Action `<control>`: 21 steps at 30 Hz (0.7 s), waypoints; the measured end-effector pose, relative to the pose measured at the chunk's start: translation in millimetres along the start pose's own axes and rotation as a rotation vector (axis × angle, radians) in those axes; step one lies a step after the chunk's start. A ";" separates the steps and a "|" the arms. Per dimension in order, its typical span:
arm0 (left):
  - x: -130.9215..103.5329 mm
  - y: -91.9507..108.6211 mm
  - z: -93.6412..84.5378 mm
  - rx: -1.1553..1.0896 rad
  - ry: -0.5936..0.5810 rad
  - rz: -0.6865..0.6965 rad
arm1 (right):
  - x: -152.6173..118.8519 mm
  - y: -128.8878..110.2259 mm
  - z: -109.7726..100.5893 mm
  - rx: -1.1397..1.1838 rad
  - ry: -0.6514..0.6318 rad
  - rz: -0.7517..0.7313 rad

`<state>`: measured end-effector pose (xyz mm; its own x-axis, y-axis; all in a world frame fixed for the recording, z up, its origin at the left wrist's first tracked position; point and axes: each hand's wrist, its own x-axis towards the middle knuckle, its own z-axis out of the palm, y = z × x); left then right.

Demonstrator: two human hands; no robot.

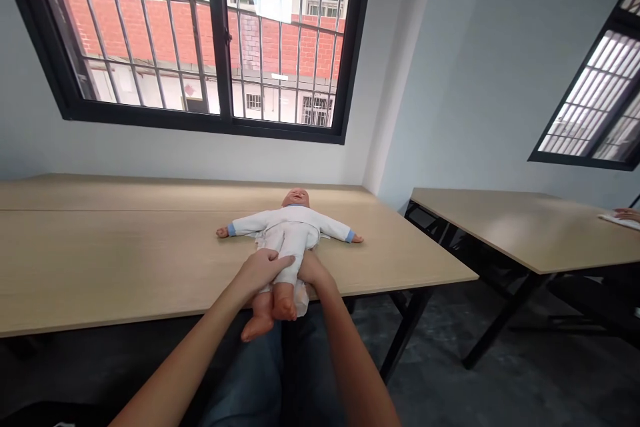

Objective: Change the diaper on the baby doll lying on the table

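A baby doll [299, 213] lies on its back on the table, arms spread and head toward the wall. It wears a white top with blue cuffs and white trousers [294, 240]. Its bare feet hang over the table's front edge. My left hand [263, 269] is closed round the trouser legs, its thumb across the front of them. On the other side my right hand [315, 270] reaches in against the doll's leg, with its fingers hidden behind the trousers. A thin whitish piece of material [302, 299] hangs beside the feet, below my right hand.
The light wooden table [125, 260] runs along the wall beneath a barred window [225, 123]. Across a gap to the right stands a second table [500, 227]. Another person's hand [627, 214] rests at its far end by a white item.
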<state>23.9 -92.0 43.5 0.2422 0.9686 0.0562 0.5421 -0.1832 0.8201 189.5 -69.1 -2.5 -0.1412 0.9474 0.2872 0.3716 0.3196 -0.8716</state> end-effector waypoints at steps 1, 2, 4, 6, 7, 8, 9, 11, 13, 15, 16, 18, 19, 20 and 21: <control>-1.5 0.1 -0.8 -0.015 -0.020 0.015 | -5.9 -0.2 -0.3 0.014 0.036 0.008; -2.7 -0.1 -1.5 -0.032 -0.049 0.036 | -12.4 -1.0 -0.5 0.033 0.075 0.029; -4.4 -1.5 -2.3 -0.063 -0.093 0.072 | -24.7 -4.3 0.0 0.078 0.185 0.099; -5.0 -4.2 -2.0 -0.058 -0.113 0.112 | -33.0 -10.4 2.5 0.108 0.323 0.170; -4.8 -6.0 -1.7 -0.038 -0.120 0.140 | -35.0 -14.4 4.4 0.117 0.374 0.199; -4.1 -8.1 -1.5 -0.013 -0.130 0.177 | -35.6 -18.8 6.4 0.118 0.401 0.219; -2.9 -10.3 -1.8 0.012 -0.145 0.219 | -35.0 -23.4 8.2 0.109 0.404 0.233; 1.0 -15.3 -4.6 0.052 -0.168 0.291 | -31.5 -31.6 9.3 0.071 0.354 0.234; 6.1 -20.4 -11.2 0.113 -0.160 0.303 | -27.8 -37.1 4.5 0.031 0.314 0.230; 10.1 -24.7 -20.6 0.218 -0.126 0.262 | -26.3 -38.9 -6.2 -0.010 0.292 0.244; 11.1 -26.4 -25.5 0.277 -0.104 0.244 | -26.8 -38.7 -13.1 -0.039 0.284 0.247; 10.7 -29.4 -33.8 0.371 -0.059 0.253 | -30.0 -36.7 -26.8 -0.116 0.276 0.230; 9.7 -31.0 -36.4 0.400 -0.037 0.277 | -32.5 -35.3 -32.6 -0.158 0.270 0.207; 8.5 -32.8 -37.7 0.424 -0.019 0.308 | -35.3 -34.0 -37.2 -0.198 0.263 0.175; 7.5 -35.0 -37.8 0.448 -0.003 0.339 | -38.1 -32.6 -40.4 -0.236 0.254 0.140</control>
<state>-23.7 -72.0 36.8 0.4643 0.8427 0.2726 0.7220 -0.5384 0.4346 219.8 -114.9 31.0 0.1469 0.9466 0.2868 0.5767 0.1536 -0.8023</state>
